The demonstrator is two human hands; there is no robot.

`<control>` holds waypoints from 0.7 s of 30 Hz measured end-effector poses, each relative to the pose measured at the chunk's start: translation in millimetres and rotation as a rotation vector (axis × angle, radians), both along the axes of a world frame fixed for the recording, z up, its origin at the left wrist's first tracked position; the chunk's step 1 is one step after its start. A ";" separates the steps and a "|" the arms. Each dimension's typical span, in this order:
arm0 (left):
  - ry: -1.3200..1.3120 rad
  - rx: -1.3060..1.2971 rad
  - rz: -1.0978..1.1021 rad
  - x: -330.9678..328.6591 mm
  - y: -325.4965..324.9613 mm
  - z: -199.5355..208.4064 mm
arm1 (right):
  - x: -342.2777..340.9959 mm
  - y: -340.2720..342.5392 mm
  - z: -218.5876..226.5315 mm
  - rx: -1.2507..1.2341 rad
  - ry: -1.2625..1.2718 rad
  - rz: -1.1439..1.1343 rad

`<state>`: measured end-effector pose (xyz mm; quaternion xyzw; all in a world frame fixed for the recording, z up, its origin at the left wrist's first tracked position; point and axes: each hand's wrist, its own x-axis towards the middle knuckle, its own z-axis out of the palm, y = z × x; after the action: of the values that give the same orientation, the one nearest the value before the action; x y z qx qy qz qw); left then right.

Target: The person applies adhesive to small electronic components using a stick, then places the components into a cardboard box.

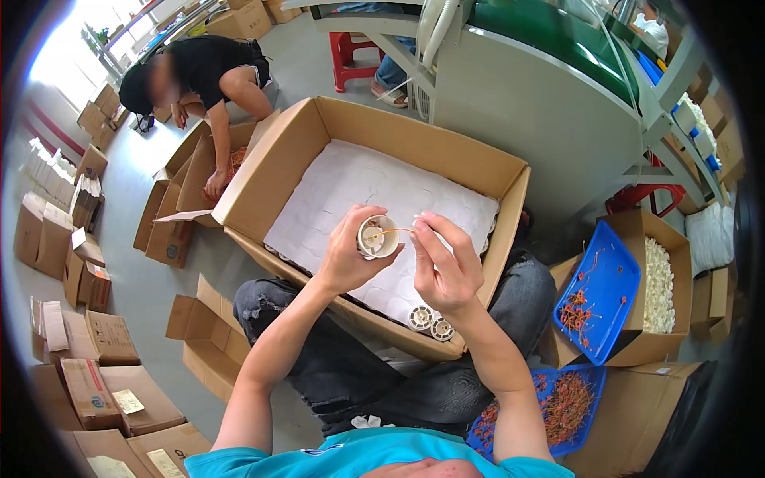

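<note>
My left hand (343, 259) is wrapped round a small white cup-shaped housing (365, 248), its open end facing up. A thin orange wire (396, 230) reaches out of the housing toward my right hand (448, 267). The fingertips of that hand are pinched on the wire's outer end; what sits right between them is too small to make out. Both hands are above a large open cardboard box (410, 134) on my lap side, with a white sheet layer (343, 179) inside. Two round slotted white parts (430, 323) lie at its near right corner.
Right of me are a blue tray (612, 275) with orange wires, another blue tray (591, 380) heaped with them, and a box of white pieces (659, 287). A grey machine (542, 111) stands beyond. At far left, a person (207, 76) reaches into a box.
</note>
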<state>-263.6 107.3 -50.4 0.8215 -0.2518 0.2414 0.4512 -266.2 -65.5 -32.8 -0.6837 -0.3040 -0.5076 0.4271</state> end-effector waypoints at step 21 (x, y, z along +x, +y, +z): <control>-0.182 0.134 0.006 4.2 -6.4 -5.5 | -3.4 10.0 -5.1 -0.050 0.701 0.289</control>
<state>-259.4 101.0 -55.9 0.8253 -0.3046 0.2989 0.3699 -269.6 -55.5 -37.9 -0.7761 -0.2452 -0.1699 0.5556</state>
